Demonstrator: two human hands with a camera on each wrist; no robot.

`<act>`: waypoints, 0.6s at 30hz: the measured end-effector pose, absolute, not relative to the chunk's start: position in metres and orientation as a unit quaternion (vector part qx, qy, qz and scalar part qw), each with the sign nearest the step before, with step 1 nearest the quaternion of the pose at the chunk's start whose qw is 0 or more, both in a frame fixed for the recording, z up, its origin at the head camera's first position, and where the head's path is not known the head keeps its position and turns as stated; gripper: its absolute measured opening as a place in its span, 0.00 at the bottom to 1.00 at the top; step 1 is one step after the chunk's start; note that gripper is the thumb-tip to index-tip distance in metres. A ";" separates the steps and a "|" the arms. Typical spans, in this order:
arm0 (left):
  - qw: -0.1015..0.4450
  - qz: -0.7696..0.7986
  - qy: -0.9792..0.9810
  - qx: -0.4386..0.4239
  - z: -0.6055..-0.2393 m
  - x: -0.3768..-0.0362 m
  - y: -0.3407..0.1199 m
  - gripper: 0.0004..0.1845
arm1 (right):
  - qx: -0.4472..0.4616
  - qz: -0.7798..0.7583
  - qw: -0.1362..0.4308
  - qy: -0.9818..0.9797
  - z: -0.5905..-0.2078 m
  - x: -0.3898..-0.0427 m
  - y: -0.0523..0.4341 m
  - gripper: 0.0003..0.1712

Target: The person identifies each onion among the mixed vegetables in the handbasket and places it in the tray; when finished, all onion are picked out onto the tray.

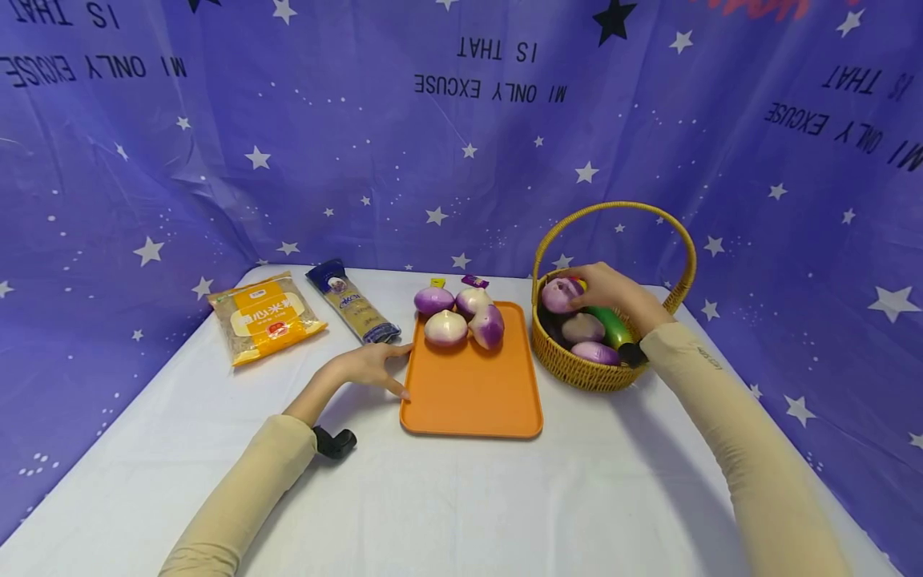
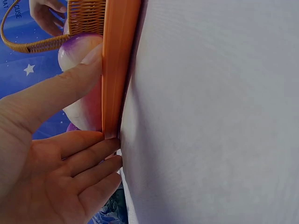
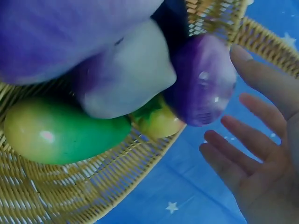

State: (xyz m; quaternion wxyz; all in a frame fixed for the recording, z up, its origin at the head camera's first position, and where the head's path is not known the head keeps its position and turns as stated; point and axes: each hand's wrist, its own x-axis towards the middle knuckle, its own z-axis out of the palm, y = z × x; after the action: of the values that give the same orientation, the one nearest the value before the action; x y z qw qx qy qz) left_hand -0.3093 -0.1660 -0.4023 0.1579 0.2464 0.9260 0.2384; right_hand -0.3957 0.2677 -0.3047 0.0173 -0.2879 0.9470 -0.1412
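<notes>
My left hand (image 1: 366,367) is at the left edge of an orange tray (image 1: 472,397), its extended thumb and fingers touching the rim. In the left wrist view the thumb lies against the tray's side, the fingers straight. Several purple-and-white turnips (image 1: 445,328) sit together at the tray's far end. My right hand (image 1: 609,290) reaches into a wicker basket (image 1: 587,377), spread around a turnip (image 3: 203,79). In the right wrist view the thumb tip meets that turnip's edge, and the loosely bent fingers look just apart from it.
More turnips (image 1: 594,353) and a smooth green-and-yellow piece (image 3: 65,130) lie in the basket under its tall arched handle (image 1: 616,205). A yellow grain bag (image 1: 267,316) and a blue-ended packet (image 1: 353,304) lie at left. Small yellow (image 1: 437,282) and purple wrappers (image 1: 474,280) are behind the tray.
</notes>
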 end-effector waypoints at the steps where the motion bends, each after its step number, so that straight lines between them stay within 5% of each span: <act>1: 0.158 0.238 0.926 0.247 -0.402 -0.309 -0.166 0.54 | -0.282 -0.142 0.028 0.949 -0.305 -0.398 0.268 0.34; 18: 0.161 0.241 0.924 0.249 -0.402 -0.310 -0.166 0.54 | -0.276 -0.137 0.021 0.951 -0.306 -0.404 0.268 0.31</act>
State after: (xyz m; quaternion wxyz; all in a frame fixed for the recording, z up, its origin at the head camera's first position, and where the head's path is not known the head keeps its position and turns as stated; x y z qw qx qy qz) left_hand -0.3101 -0.1660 -0.4024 0.1609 0.2487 0.9243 0.2406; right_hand -0.4040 0.2677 -0.3065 0.0205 -0.2756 0.9513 -0.1367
